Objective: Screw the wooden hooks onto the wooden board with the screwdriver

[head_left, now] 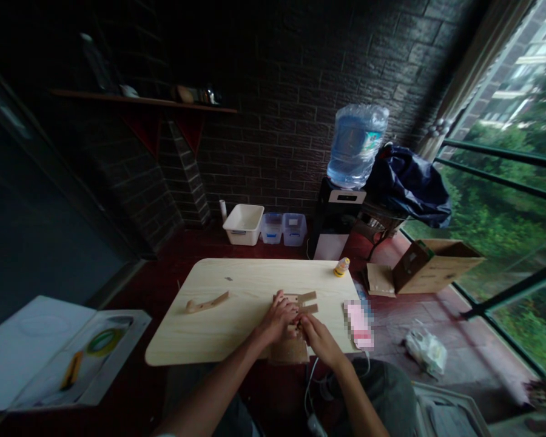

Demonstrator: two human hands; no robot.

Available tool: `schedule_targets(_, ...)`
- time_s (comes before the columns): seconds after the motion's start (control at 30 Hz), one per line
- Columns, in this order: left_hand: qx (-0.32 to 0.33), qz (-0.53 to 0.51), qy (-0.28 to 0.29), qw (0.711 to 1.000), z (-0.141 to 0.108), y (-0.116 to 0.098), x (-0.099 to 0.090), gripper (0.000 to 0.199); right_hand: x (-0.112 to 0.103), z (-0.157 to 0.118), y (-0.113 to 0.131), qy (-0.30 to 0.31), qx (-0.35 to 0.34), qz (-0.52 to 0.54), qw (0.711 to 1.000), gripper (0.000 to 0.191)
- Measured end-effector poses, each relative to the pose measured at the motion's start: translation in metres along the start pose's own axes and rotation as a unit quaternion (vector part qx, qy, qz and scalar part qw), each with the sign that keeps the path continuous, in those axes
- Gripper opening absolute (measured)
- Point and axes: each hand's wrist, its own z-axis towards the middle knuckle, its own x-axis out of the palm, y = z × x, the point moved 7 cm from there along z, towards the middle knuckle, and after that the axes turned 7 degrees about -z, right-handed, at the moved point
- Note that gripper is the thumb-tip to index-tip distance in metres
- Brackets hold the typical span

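Note:
My left hand [279, 317] lies over a flat tan assembly of cardboard or thin wood, its fingers bent and holding it against the table. Two strips [308, 302] stick out of this assembly to the right, beyond my fingers. My right hand [316, 335] is closed in a pinch close to my left fingertips; what it grips is too small and covered to make out. A tan panel [289, 352] lies below both hands at the table's near edge. To the left, a separate curved tan piece [207, 303] rests on the light wooden table [200, 340].
A small yellow-capped bottle [341, 267] stands at the back right, with a pink, blurred-out item [360, 325] at the right edge. A white cable [310, 382] hangs by my legs. An open white case [109, 358] is at left; bins [243, 224] stand behind the table.

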Motion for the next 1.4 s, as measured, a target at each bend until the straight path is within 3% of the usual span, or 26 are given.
schedule_targets(0.17,0.008,-0.013,0.005,1.0,0.0,0.005,0.003,0.033,0.002,0.0,-0.005,-0.01,0.026,0.018,0.999,0.058)
schedule_targets(0.47,0.001,-0.003,-0.009,1.0,0.0,0.007,0.007,0.033,0.009,0.002,-0.012,-0.097,-0.011,0.116,0.988,0.054)
schedule_targets(0.57,-0.007,-0.003,-0.006,1.0,0.0,0.006,0.006,0.032,0.01,0.003,-0.014,-0.103,-0.022,0.114,0.988,0.048)
schedule_targets(0.73,0.002,-0.004,-0.003,1.0,-0.001,0.003,0.0,0.027,-0.005,0.005,-0.009,-0.163,-0.055,0.06,0.983,0.036)
schedule_targets(1.07,-0.004,-0.025,-0.009,1.0,0.0,0.004,0.001,0.022,0.002,0.001,-0.015,-0.114,-0.039,0.118,0.986,0.043)
schedule_targets(1.4,-0.011,-0.043,-0.002,0.999,-0.002,0.004,0.001,0.022,-0.001,0.003,-0.03,-0.13,-0.02,0.126,0.983,0.04)
